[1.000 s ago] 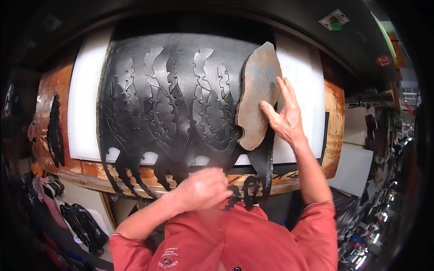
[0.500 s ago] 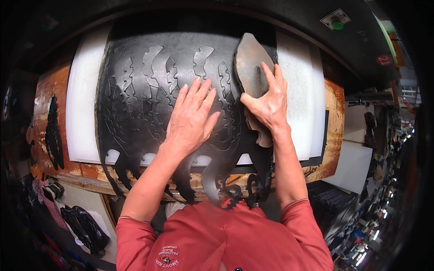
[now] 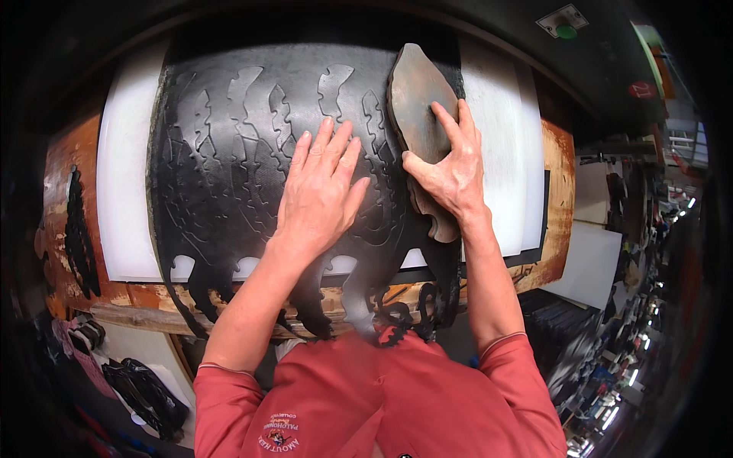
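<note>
A black rubber-like sheet (image 3: pixel 298 57), marked with several curved, notched cut outlines, lies in front of me. Its cut strips hang over the bench's near edge. Flat on the middle of it rests my left hand (image 3: pixel 317 187), fingers stretched out and holding nothing. A thick, sole-shaped, grey-brown cutting die (image 3: pixel 416 88) lies along the sheet's right edge. My right hand (image 3: pixel 452 172) grips the die, thumb at its left edge and fingers over its top and right side. The palm hides part of the die; its curved lower end shows beside the wrist.
White boards (image 3: pixel 496 153) lie under the sheet on a worn wooden bench (image 3: pixel 561 172). Dark notched scraps (image 3: pixel 79 237) lie at the bench's left. A dark machine part with a green button (image 3: pixel 566 31) spans the far side. A black plastic bag (image 3: pixel 149 393) is at lower left.
The scene has shifted slightly up and left in view. Both hands and the die keep about the same places on the sheet.
</note>
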Tool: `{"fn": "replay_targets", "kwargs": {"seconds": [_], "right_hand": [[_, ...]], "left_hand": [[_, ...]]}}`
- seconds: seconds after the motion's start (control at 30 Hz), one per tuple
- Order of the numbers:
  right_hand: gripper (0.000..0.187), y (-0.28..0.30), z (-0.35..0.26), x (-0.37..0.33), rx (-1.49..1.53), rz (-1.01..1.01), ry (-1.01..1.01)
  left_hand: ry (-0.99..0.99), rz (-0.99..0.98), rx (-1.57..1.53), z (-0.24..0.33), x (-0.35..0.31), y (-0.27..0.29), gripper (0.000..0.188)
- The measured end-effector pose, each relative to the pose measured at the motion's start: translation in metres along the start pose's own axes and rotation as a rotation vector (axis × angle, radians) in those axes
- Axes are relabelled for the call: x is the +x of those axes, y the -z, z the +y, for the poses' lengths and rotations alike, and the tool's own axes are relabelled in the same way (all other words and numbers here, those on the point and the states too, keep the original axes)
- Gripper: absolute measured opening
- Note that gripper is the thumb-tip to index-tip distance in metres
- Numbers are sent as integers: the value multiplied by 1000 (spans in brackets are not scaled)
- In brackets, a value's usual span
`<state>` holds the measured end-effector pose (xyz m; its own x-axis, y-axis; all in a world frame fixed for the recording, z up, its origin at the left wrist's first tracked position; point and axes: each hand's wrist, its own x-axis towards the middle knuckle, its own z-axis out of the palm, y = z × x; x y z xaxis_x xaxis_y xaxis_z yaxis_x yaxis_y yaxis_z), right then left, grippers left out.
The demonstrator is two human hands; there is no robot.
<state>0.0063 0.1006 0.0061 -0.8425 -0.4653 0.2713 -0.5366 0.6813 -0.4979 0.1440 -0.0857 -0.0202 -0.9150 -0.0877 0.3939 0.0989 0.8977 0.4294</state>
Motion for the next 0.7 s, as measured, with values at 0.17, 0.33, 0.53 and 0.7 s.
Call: {"fn": "replay_targets", "kwargs": {"seconds": [0.17, 0.33, 0.53, 0.7], "right_hand": [[86, 0, 10, 2, -32, -20, 54], [89, 15, 8, -42, 80, 22, 37], [65, 7, 16, -102, 182, 164, 103], [62, 1, 17, -98, 226, 225, 87]], "left_hand": [[-2, 18, -15, -2, 2, -1, 53], [12, 196, -299, 7, -18, 21, 36], [229, 30, -569, 73, -125, 65, 10], [78, 116, -313, 96, -165, 26, 18]]}}
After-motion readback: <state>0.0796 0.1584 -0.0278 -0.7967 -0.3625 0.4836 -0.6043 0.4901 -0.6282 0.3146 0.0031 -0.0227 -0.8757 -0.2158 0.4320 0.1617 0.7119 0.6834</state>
